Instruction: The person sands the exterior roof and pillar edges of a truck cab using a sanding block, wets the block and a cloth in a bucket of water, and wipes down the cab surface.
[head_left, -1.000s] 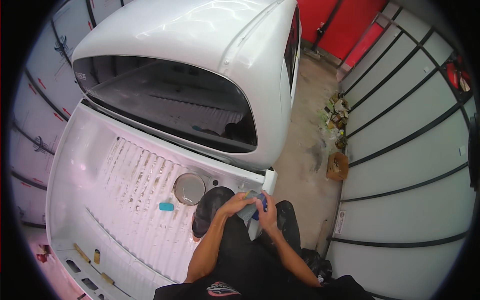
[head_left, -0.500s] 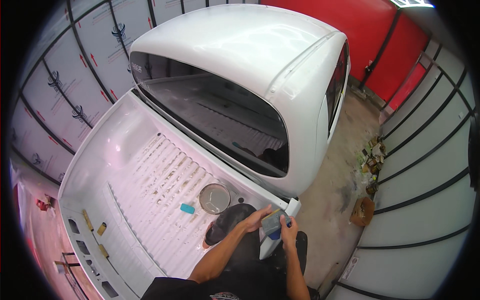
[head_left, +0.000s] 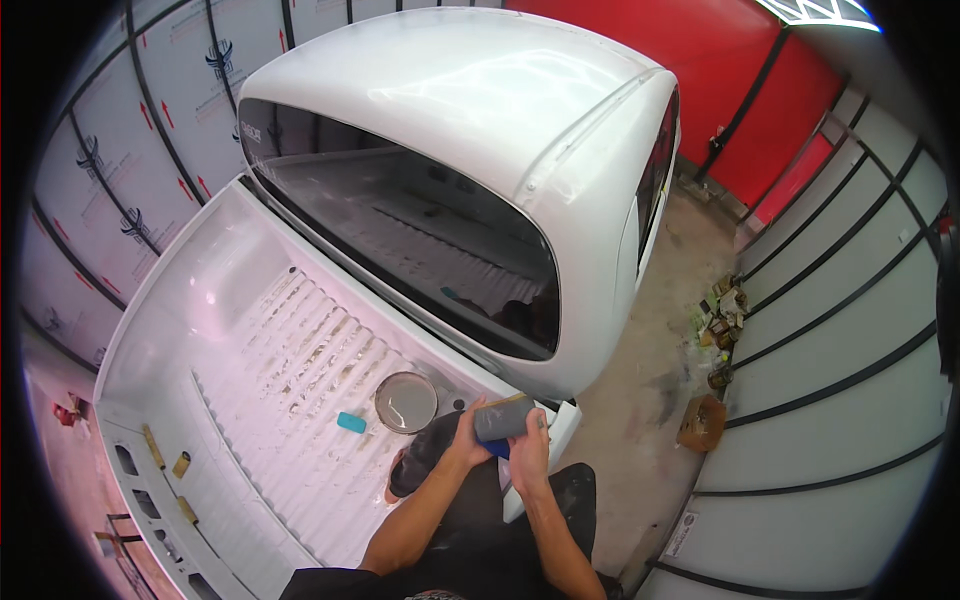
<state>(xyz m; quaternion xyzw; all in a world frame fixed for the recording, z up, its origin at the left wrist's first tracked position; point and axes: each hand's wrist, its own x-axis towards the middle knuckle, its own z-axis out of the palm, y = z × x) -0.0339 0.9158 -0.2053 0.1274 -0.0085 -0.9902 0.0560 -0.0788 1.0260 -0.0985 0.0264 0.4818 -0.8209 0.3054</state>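
Behind the white cab [head_left: 480,120], the grey pad [head_left: 503,420] and my right grip [head_left: 530,448] partly hide a blue piece [head_left: 499,449]. The lower edge crops my black shirt [head_left: 335,584]. Clutter [head_left: 722,312] to the cab's right is too small to identify.

Grey piece [head_left: 504,420]: roughly rectangular, tan upper edge | blue piece [head_left: 499,449]: below it, partly hidden | pose: slightly tilted, between left hand [head_left: 466,438] and right hand [head_left: 531,448]

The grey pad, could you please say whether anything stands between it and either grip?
Nothing visible does: the left grip and right grip both touch the grey pad, a blue piece showing below it.
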